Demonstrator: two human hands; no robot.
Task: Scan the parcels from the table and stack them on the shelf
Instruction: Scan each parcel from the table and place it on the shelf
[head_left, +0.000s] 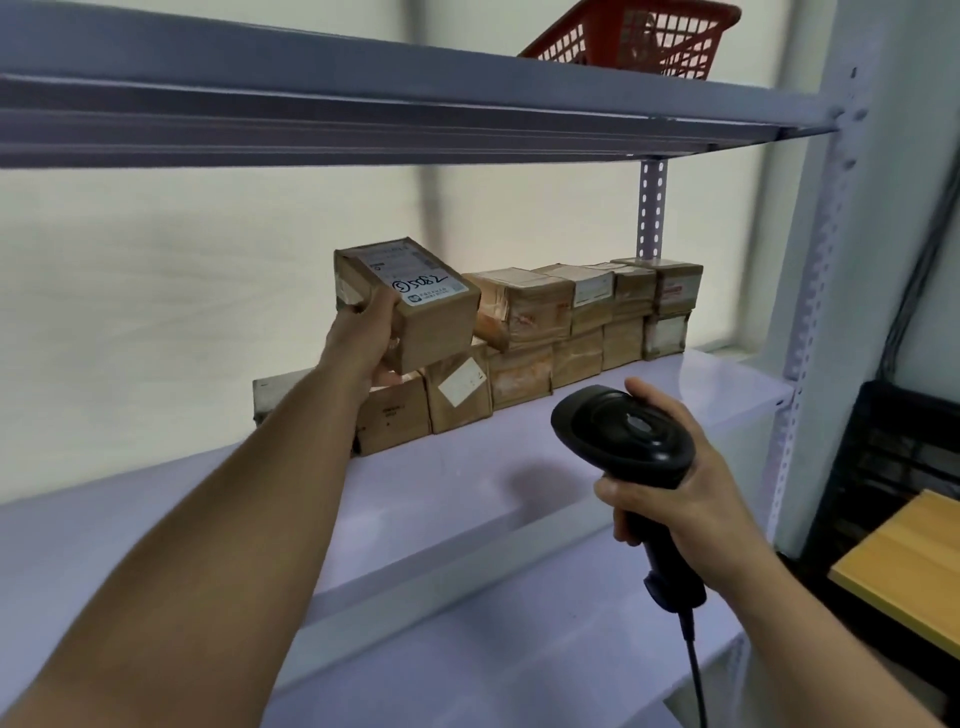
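One brown cardboard parcel (415, 306), white label marked "5082", was gripped in the left hand (371, 338) above roughly ten shelved parcels (561, 332). Right hand (691, 488) clasped one black barcode scanner (628, 441).

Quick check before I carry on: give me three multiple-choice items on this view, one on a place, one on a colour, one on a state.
1. Where is the basket?
A. On the top shelf
B. On the floor
C. On the stacked parcels

2. What colour is the scanner?
A. White
B. Black
C. Yellow

3. What is the state of the marked parcel?
A. Lying alone on the shelf
B. Held in the left hand
C. Inside the basket

Answers: 1 A, it sits above the upper shelf board; 2 B, its head and handle are black in the right hand; 3 B, fingers wrap its near end.
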